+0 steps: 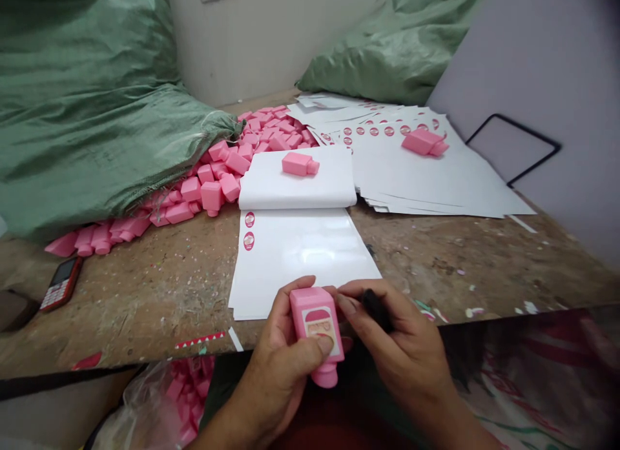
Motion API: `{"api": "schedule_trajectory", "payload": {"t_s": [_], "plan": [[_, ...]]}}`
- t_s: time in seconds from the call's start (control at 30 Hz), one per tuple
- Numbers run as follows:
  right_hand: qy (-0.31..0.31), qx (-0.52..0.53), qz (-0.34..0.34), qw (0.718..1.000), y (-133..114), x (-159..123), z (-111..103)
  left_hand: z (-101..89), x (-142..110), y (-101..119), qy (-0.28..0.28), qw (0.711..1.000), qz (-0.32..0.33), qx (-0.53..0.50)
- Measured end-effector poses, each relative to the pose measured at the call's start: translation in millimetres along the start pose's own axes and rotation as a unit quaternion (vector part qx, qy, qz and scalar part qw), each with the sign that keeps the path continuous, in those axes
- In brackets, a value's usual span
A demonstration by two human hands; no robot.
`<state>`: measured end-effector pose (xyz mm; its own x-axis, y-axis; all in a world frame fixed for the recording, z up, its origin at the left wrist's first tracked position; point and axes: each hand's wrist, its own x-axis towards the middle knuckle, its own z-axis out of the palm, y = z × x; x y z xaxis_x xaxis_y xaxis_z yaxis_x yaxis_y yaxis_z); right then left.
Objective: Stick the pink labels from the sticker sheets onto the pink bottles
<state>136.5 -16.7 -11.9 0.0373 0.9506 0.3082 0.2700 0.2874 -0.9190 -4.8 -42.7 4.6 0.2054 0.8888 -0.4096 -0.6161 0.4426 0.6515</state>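
My left hand [285, 359] is wrapped round a small pink plastic bottle [300, 300], tilted with its neck toward me. A label with a pink and beige print is on its front face, and my left thumb presses on the label's lower part. Close to the bottle's right side, my right hand [407, 347] is closed on a slim tool with a black handle [376, 311]; its tip is hidden by my fingers. Just beyond my hands lies a white sticker sheet [310, 263], folded back on itself, with two oval stickers at its left edge. Another pink bottle [298, 164] rests on the fold.
Many pink bottles [212, 195] spill from a green sack [97, 140] at the left. Further sticker sheets [416, 179] are stacked at the right under a pink bottle [423, 143]. A red phone [62, 283] lies near the left edge. Below the table, a clear bag [150, 398] holds pink pieces.
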Motion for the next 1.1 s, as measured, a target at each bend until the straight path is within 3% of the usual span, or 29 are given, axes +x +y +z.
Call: {"api": "schedule_trajectory", "payload": {"t_s": [0.13, 0.3, 0.53, 0.7, 0.97, 1.1], "plan": [[-0.040, 0.010, 0.008, 0.999, -3.3, 3.8, -2.4, -1.6, 0.6, -0.9, 0.002, 1.000, 0.008, -0.001], [-0.087, 0.060, 0.094, 0.990, -3.5, 6.9, -5.0, -4.2, 0.8, 0.3, -0.006, 1.000, 0.003, 0.002], [-0.034, 0.097, 0.129, 0.986, 0.5, 5.6, -2.5, -5.5, 5.9, 5.7, 0.024, 0.998, -0.040, -0.048], [-0.020, 0.089, 0.129, 0.987, 4.8, 3.9, -2.5, -6.4, 9.8, 10.1, 0.052, 0.993, -0.051, -0.090], [-0.066, 0.098, 0.112, 0.987, -1.6, -5.8, 3.0, -6.6, 6.1, 13.4, 0.056, 0.993, -0.043, -0.096], [-0.109, 0.080, 0.101, 0.986, -5.0, -9.6, 7.2, -19.4, -0.5, 14.8, 0.037, 0.996, -0.024, -0.071]]}}
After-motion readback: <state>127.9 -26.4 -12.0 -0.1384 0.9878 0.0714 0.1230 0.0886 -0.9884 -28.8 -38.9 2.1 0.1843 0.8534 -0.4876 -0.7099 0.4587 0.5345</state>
